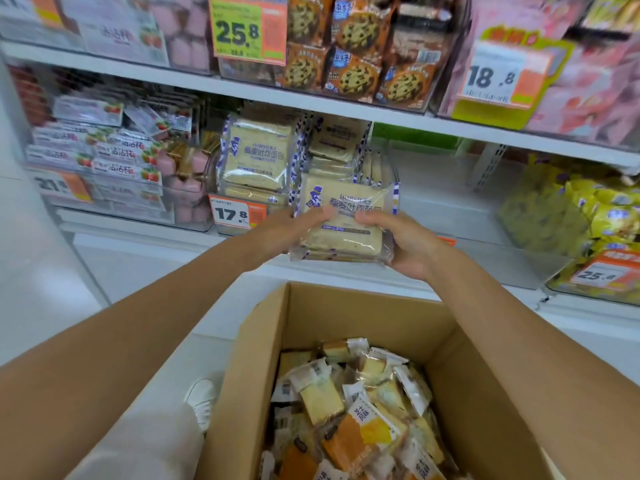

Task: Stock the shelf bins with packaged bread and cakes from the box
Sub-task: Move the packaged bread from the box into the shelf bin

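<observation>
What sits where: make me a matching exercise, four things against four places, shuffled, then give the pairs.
Things:
1. bread packs
2. cardboard box
3. cookie packs
4. yellow packs

Places:
A. upper shelf, centre
B. clear bin at far right
C. between the left hand and right hand
D. bottom of the view, holding small cakes

Pairs: 1-C, 2-D, 3-A, 4-B

Two white shelves carry clear bins. On the upper shelf (242, 88) sit a bin of chocolate-chip cookie packs (353, 64) and, to its right, a bin of pink packs (588, 84). On the lower shelf (460, 209) stand a bin of strawberry-printed packs (114, 157), a bin of bread packs (256, 157) just beside it, and a bin of yellow packs (571, 216) well apart at the right.
</observation>
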The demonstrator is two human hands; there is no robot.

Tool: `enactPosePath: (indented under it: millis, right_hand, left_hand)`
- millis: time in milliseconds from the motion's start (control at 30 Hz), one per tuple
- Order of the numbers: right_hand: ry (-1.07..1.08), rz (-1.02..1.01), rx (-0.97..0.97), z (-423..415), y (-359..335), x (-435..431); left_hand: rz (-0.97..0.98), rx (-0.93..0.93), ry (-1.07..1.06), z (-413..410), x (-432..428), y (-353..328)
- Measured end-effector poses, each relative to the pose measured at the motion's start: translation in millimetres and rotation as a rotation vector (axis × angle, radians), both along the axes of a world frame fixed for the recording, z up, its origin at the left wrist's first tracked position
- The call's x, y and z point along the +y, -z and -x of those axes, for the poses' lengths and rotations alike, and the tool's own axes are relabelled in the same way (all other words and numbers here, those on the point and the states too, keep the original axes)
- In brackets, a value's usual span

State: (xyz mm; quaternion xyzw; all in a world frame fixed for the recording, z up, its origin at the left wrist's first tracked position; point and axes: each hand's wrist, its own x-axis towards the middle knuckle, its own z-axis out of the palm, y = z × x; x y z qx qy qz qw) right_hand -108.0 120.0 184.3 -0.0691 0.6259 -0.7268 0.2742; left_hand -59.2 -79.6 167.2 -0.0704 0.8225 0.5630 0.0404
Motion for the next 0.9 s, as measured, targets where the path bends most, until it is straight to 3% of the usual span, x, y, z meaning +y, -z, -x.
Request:
enactPosePath:
  millis: [100, 167, 267, 333, 600, 667, 800, 900]
  right_hand:
    - [0.124, 0.036, 0.041, 30, -4, -9]
    - [0.201, 0.085, 0.068, 53, -8, -17]
    - [0.268, 0.107, 0.172, 91, -9, -37]
    - [0.298, 0.072, 0.249, 115, -7, -52]
    - [0.522, 0.000, 0.263, 188, 8, -83]
    - [0.541, -0.030, 0.259, 201, 6, -89]
    - [0.455, -0.293, 0.282, 214, 4, -97]
    - [0.546, -0.343, 0.323, 220, 2, -97]
  left_hand:
    - [0.111, 0.322, -0.117, 29, -19, -9]
    - [0.363, 0.570, -0.247, 54, -42, -7]
    - [0.842, 0.731, -0.339, 94, -75, 1]
    - [0.969, 0.780, -0.287, 114, -91, 6]
    - [0.953, 1.043, -0.288, 144, -115, 34]
    - [0.934, 1.063, -0.298, 144, -114, 36]
    - [0.914, 1.061, -0.293, 141, -114, 36]
    - [0.916, 1.053, -0.291, 141, -114, 36]
